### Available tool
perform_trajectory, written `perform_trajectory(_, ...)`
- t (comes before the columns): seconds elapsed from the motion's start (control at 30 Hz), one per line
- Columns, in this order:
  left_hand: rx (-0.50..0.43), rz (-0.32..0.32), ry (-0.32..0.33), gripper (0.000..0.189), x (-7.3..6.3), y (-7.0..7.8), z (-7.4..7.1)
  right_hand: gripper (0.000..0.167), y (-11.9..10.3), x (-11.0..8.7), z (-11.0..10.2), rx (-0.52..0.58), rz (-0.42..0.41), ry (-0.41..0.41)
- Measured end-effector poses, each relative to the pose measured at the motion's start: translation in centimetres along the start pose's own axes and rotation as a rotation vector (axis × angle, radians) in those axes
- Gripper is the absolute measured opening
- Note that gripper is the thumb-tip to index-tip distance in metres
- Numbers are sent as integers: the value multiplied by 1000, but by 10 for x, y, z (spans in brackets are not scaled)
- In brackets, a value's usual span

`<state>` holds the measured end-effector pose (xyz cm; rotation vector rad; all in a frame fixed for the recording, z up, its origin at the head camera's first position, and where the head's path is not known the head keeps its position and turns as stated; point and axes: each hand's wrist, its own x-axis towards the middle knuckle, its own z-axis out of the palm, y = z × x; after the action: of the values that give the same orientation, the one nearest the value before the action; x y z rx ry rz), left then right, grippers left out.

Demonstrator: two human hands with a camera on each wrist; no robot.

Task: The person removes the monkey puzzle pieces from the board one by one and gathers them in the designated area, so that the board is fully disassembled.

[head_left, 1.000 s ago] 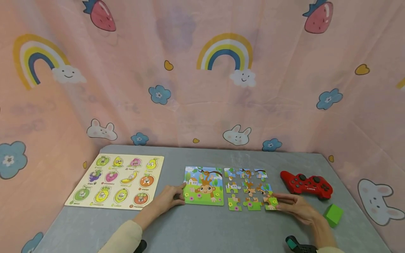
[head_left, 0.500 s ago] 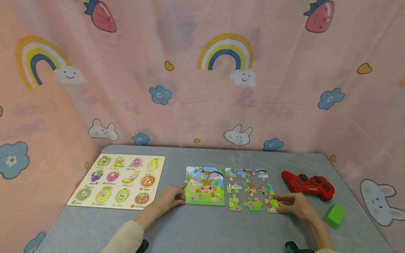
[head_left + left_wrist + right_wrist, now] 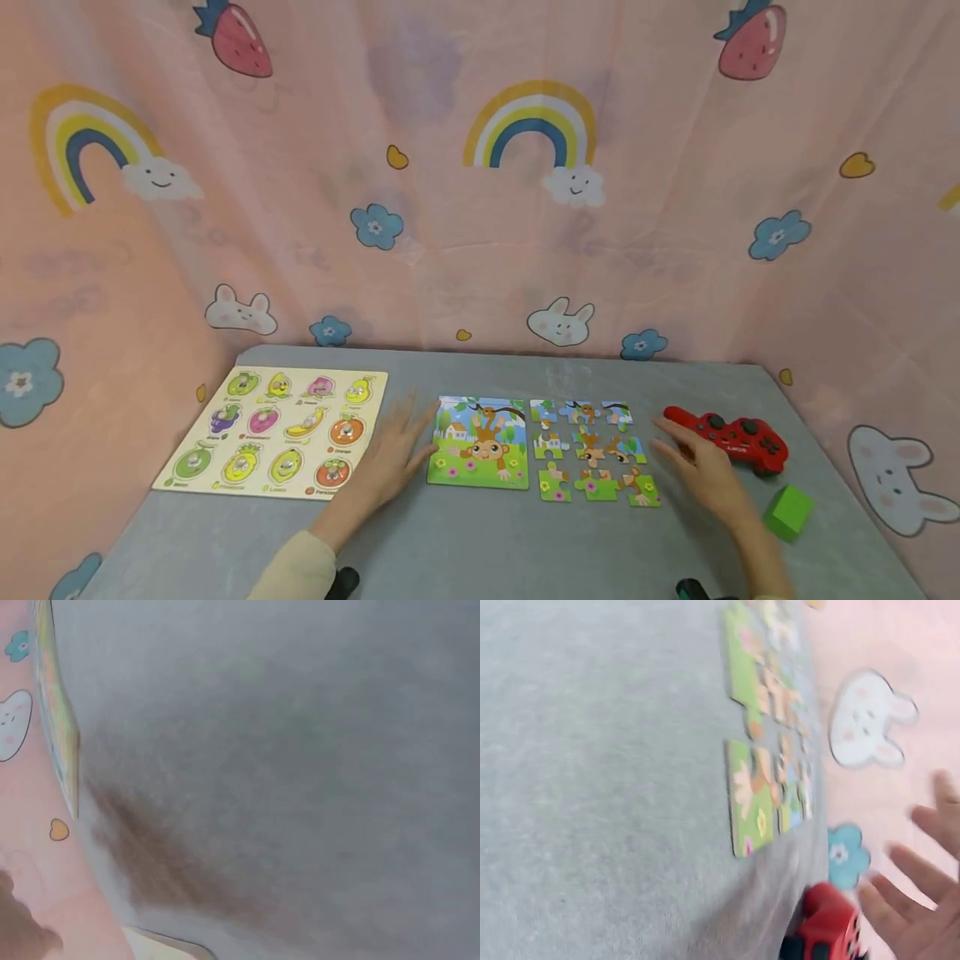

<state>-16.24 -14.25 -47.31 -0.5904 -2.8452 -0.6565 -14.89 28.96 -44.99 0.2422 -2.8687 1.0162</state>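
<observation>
A square picture board with a monkey on it lies at the middle of the table. My left hand hovers at its left edge, fingers spread and holding nothing. In the left wrist view only fingertips show at the lower left corner. To the board's right, jigsaw pieces of the same monkey picture lie spaced apart in rows, with the corner piece nearest my right hand. That hand is raised beside the pieces, its fingers extended and apart in the right wrist view, with nothing in them.
A cream fruit-picture board lies on the left of the grey table. A red game controller sits behind my right hand, and a green block stands at the right. Pink printed cloth hangs behind and beside the table.
My right hand has let go of the corner jigsaw piece and lifted away to the right. My left fingers have come off the monkey board's edge and spread out.
</observation>
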Motion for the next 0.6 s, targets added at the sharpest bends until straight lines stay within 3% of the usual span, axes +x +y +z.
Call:
perform_trajectory(0.13,85,-92,80,66,8,3,-1,60,-15,10,8,-192,-107,60)
perform_trajectory(0.27,135,-148,131,75,17,7,-3,72,-26,17,21,-374,-158,120)
perform_trajectory(0.43,173,-205,143,79,24,11,-6,81,-33,23,34,-397,-217,182)
perform_trajectory(0.6,182,-223,135,80,26,13,-7,82,-34,28,39,-403,-223,194)
